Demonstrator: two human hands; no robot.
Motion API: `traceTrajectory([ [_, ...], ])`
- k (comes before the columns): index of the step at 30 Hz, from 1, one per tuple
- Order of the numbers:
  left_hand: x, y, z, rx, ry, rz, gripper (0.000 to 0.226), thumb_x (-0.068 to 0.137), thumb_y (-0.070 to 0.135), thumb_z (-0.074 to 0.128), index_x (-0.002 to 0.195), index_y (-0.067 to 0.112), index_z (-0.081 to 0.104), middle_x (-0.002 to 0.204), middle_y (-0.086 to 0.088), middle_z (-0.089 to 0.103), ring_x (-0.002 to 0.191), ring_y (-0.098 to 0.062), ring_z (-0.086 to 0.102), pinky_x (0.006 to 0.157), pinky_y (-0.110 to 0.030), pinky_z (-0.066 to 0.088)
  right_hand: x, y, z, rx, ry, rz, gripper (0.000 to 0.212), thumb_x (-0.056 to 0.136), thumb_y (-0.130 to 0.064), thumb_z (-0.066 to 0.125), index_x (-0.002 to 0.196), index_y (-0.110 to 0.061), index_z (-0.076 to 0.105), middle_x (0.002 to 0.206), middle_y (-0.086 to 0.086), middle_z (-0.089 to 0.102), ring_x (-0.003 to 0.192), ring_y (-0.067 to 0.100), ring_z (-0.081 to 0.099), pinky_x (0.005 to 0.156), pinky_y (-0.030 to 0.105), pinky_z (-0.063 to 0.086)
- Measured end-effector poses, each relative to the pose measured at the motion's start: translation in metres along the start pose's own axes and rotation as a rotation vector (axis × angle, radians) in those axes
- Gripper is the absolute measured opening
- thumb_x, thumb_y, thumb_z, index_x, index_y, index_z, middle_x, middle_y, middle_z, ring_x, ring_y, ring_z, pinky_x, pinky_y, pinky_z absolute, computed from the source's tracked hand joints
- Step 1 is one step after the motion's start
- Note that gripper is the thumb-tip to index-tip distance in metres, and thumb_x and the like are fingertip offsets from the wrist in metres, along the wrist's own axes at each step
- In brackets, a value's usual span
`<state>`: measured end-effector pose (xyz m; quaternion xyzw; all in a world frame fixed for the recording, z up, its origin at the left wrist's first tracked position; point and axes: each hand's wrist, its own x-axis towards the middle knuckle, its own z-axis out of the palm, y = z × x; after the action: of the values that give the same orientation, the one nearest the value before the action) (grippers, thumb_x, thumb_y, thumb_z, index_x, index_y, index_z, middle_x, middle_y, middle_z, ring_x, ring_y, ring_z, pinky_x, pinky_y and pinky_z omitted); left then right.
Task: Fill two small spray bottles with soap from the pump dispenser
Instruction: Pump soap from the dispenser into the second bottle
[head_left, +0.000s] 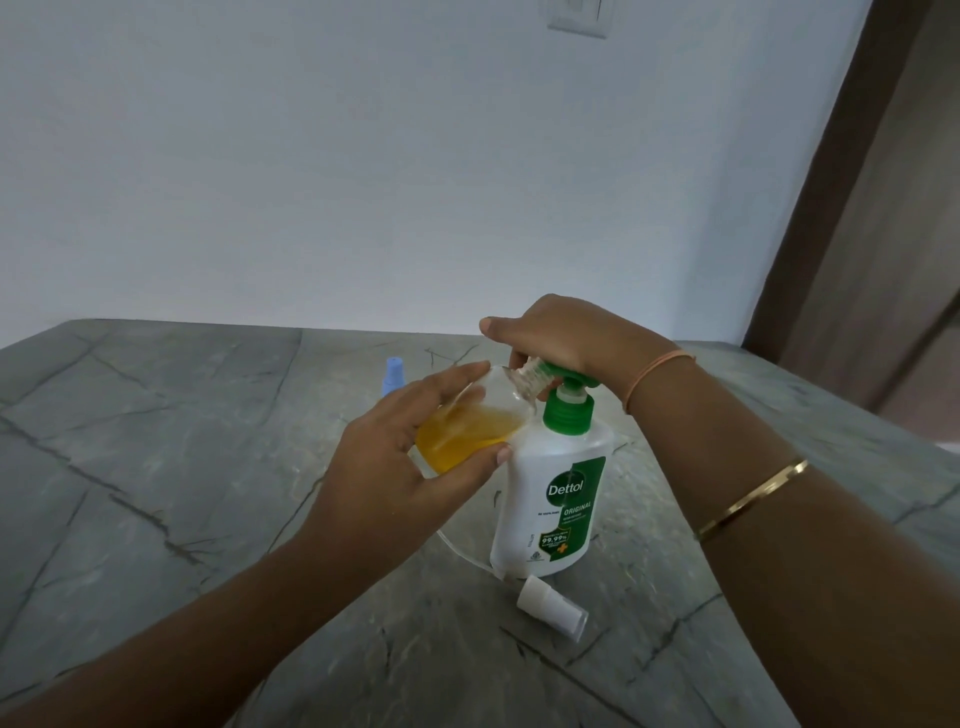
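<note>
The small spray bottle (475, 421), clear and uncapped, hangs tilted in the air with its threaded neck against the spout of the pump head (563, 382). Amber soap pools along its lower side, roughly half filling it by my judgement. The left hand (395, 467) grips it round the body, fingers above and thumb beneath, at about nine o'clock from the pump dispenser (556, 499). The right hand (561, 338) is curled over the pump head and presses down, thumb pointing toward nine o'clock. The dispenser stands upright on the grey stone tabletop (182, 467). Just beside its base at five o'clock, a white spray cap (553, 610) lies on its side, and its thin dip tube (462, 553) curves off toward nine o'clock. Farther back at eleven o'clock, partly hidden by the left hand, stands a blue spray top (393, 375), probably the second bottle; whether it holds soap I cannot tell. If the narrow neck slips off the spout, the next stroke would put soap on the fingers and tabletop. More tilt could bring the pooled soap to the open neck. Nothing steadies the dispenser's base, so a hard, off-centre press could rock or slide it. Soapy fingers would also loosen the grip on the smooth bottle.
</note>
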<state>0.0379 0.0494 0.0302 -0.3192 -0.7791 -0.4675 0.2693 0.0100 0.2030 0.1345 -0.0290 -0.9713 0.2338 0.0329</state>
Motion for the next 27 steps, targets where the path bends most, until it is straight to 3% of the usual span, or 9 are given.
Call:
traceTrajectory([
  [4, 0.001, 0.001, -0.001, 0.001, 0.011, -0.001, 0.050, 0.067, 0.053, 0.066, 0.109, 0.062, 0.038, 0.096, 0.051, 0.044, 0.101, 0.023, 0.045, 0.076, -0.010, 0.041, 0.000, -0.003, -0.006, -0.046, 0.034, -0.021, 0.047, 0.095, -0.050, 0.039, 0.095, -0.008, 0.061, 0.062, -0.001, 0.055, 0.035, 0.006, 0.050, 0.044, 0.020, 0.033],
  [8, 0.002, 0.001, -0.001, 0.003, 0.001, -0.002, 0.050, 0.068, 0.059, 0.067, 0.108, 0.062, 0.037, 0.094, 0.054, 0.043, 0.100, 0.026, 0.041, 0.075, -0.010, 0.041, 0.001, -0.003, -0.005, -0.017, 0.013, -0.007, 0.045, 0.095, -0.049, 0.039, 0.095, -0.008, 0.058, 0.064, -0.001, 0.053, 0.025, 0.001, 0.047, 0.043, 0.019, 0.034],
  [11, 0.001, 0.003, 0.000, -0.001, 0.002, -0.020, 0.049, 0.063, 0.061, 0.057, 0.107, 0.062, 0.036, 0.094, 0.051, 0.041, 0.099, 0.027, 0.041, 0.078, -0.014, 0.043, 0.001, -0.002, -0.004, 0.029, -0.011, 0.023, 0.045, 0.095, -0.050, 0.040, 0.101, -0.008, 0.057, 0.072, 0.001, 0.056, 0.045, 0.010, 0.056, 0.050, 0.022, 0.040],
  [17, 0.000, 0.004, -0.001, 0.003, -0.013, -0.033, 0.049, 0.065, 0.060, 0.059, 0.107, 0.062, 0.035, 0.098, 0.049, 0.038, 0.095, 0.027, 0.041, 0.078, -0.016, 0.043, -0.004, 0.001, 0.000, 0.036, -0.063, 0.065, 0.048, 0.094, -0.054, 0.040, 0.107, -0.011, 0.057, 0.076, 0.002, 0.052, 0.062, 0.014, 0.051, 0.049, 0.023, 0.033],
  [21, -0.001, 0.008, -0.002, 0.010, -0.019, -0.039, 0.050, 0.063, 0.058, 0.057, 0.107, 0.061, 0.035, 0.099, 0.047, 0.037, 0.095, 0.021, 0.043, 0.083, -0.025, 0.048, -0.004, -0.001, -0.001, 0.017, -0.055, 0.038, 0.050, 0.094, -0.053, 0.040, 0.110, -0.009, 0.058, 0.073, 0.001, 0.053, 0.057, 0.011, 0.052, 0.049, 0.023, 0.035],
  [25, -0.001, 0.011, -0.003, -0.002, -0.016, -0.040, 0.052, 0.062, 0.058, 0.055, 0.109, 0.060, 0.034, 0.103, 0.044, 0.037, 0.098, 0.014, 0.045, 0.086, -0.033, 0.052, -0.002, -0.005, -0.006, -0.029, -0.011, -0.003, 0.049, 0.094, -0.053, 0.039, 0.102, -0.009, 0.057, 0.066, 0.001, 0.057, 0.049, 0.011, 0.052, 0.047, 0.022, 0.035],
  [27, -0.001, 0.011, -0.004, -0.016, -0.014, -0.039, 0.052, 0.062, 0.058, 0.056, 0.109, 0.059, 0.034, 0.101, 0.045, 0.039, 0.098, 0.015, 0.046, 0.085, -0.031, 0.052, 0.000, -0.005, -0.005, -0.037, -0.001, -0.007, 0.048, 0.094, -0.053, 0.040, 0.100, -0.009, 0.057, 0.067, 0.000, 0.058, 0.049, 0.010, 0.054, 0.048, 0.022, 0.036],
])
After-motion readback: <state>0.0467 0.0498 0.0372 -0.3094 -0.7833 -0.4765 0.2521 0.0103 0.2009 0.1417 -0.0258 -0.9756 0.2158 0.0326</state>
